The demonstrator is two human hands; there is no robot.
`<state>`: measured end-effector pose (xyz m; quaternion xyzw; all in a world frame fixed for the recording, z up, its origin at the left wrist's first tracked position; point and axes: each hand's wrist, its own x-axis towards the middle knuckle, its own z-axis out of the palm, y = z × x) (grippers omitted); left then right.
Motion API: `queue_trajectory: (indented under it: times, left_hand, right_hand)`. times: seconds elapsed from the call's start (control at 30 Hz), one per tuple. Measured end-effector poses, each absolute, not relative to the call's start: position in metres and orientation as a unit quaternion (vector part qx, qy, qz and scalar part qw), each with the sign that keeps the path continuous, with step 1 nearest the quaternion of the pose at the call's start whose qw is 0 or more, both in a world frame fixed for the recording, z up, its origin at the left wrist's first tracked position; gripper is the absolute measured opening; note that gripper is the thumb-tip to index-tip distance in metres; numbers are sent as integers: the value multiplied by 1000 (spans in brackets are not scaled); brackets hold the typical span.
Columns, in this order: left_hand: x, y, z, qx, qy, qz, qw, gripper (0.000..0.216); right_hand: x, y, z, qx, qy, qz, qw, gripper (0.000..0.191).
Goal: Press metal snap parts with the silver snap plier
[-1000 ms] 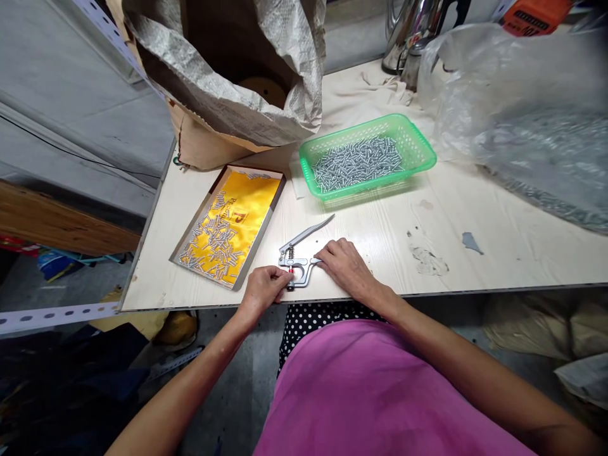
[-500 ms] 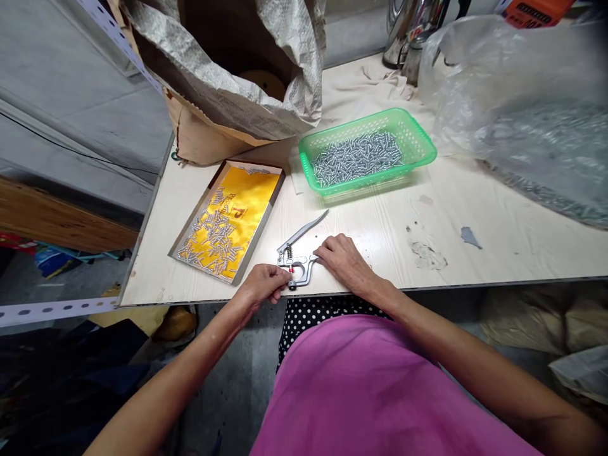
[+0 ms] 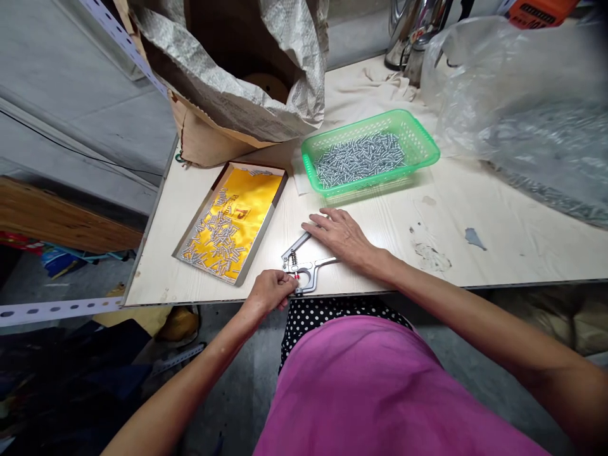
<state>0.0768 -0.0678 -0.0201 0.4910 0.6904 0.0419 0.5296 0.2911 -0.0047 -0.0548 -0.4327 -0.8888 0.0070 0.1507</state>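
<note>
Head view: pliers point(image 3: 308, 266) lie at the surface's point(image 3: 418, 202) near edge, left hand point(image 3: 270, 291) pinched at their end, contents hidden, right hand point(image 3: 342, 237) loosely open over the upper handle point(image 3: 299, 242). Best squeeze evenly, left hand well clear.

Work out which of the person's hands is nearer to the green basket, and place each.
Right. The right hand is just on the near side of the green basket, over the silver pliers' handles; the left hand is farther off, at their head.
</note>
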Motion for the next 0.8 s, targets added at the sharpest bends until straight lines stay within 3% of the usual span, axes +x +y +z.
queue_trajectory:
  times: [0.2, 0.8]
  left_hand:
    - [83, -73, -16, 438, 706, 67, 552, 13]
    - [89, -68, -12, 397, 712, 46, 577, 12]
  right_hand:
    - [291, 15, -59, -402, -911, -16, 88, 23]
    - [298, 12, -58, -412, -904, -26, 108, 31]
